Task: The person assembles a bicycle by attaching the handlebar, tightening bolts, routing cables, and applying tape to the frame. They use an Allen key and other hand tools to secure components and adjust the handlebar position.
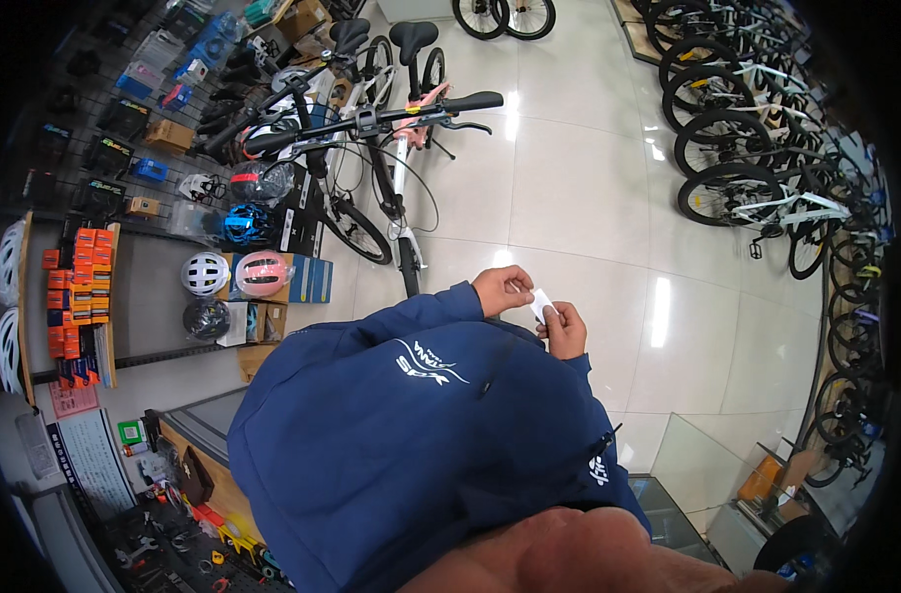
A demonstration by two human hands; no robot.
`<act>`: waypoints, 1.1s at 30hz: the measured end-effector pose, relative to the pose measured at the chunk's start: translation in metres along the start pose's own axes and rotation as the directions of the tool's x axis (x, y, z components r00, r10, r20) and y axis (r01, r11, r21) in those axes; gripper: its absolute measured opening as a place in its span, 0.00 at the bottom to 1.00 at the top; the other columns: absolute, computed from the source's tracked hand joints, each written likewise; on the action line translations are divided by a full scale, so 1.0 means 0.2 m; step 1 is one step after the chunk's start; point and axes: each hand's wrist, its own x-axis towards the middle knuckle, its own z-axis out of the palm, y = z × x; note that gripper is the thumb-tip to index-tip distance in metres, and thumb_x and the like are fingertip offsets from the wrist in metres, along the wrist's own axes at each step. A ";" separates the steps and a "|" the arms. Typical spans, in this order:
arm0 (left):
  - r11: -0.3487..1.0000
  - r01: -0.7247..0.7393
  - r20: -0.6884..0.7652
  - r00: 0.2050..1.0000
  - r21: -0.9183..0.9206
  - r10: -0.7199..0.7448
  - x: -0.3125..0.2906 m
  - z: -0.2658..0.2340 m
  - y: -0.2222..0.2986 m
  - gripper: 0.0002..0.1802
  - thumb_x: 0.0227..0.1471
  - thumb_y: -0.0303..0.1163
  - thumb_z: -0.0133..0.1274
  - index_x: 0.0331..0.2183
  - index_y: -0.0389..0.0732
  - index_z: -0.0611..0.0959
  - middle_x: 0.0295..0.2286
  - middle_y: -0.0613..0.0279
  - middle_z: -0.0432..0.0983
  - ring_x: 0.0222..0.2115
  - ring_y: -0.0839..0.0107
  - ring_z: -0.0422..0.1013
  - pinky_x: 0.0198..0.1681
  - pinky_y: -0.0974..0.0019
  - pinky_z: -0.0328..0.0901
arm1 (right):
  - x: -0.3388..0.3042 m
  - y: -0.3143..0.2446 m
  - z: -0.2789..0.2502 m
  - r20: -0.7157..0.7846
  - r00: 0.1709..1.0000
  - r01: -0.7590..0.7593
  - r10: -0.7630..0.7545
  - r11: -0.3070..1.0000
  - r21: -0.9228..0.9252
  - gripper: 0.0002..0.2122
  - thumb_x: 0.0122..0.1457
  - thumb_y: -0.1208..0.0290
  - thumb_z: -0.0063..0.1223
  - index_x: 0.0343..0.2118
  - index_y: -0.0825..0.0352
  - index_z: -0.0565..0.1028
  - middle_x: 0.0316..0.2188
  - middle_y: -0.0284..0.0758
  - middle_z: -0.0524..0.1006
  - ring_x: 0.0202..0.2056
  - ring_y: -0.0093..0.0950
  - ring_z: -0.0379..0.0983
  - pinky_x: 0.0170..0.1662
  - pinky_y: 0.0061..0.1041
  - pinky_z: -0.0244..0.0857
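Observation:
A small white piece (540, 303), thin like paper or a packet, is pinched between my two hands in front of my body. My left hand (503, 291) has its thumb and fingertips closed at the upper left edge of it. At its lower right edge, my right hand (566, 332) grips with bent fingers that partly cover it. Both forearms are in navy sleeves. What the piece is exactly cannot be made out.
Bicycles with a black handlebar (371, 121) stand ahead on the left. Helmets (206, 274) and boxes (80, 282) fill the left shelves. Along the right runs a row of bicycles (732, 193). Tools (154, 544) lie at the lower left; a glass case (668, 509) stands lower right.

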 end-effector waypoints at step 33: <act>0.992 0.112 0.019 0.994 -0.057 -0.111 2.08 0.04 0.24 0.17 0.60 0.33 0.59 0.49 0.38 0.80 0.38 0.57 0.80 0.32 0.71 0.80 0.34 0.68 0.74 | 1.19 -0.66 -1.20 -0.542 0.837 -0.060 0.081 0.997 0.055 0.09 0.65 0.78 0.50 0.47 0.70 0.68 0.36 0.41 0.81 0.30 0.25 0.79 0.32 0.24 0.75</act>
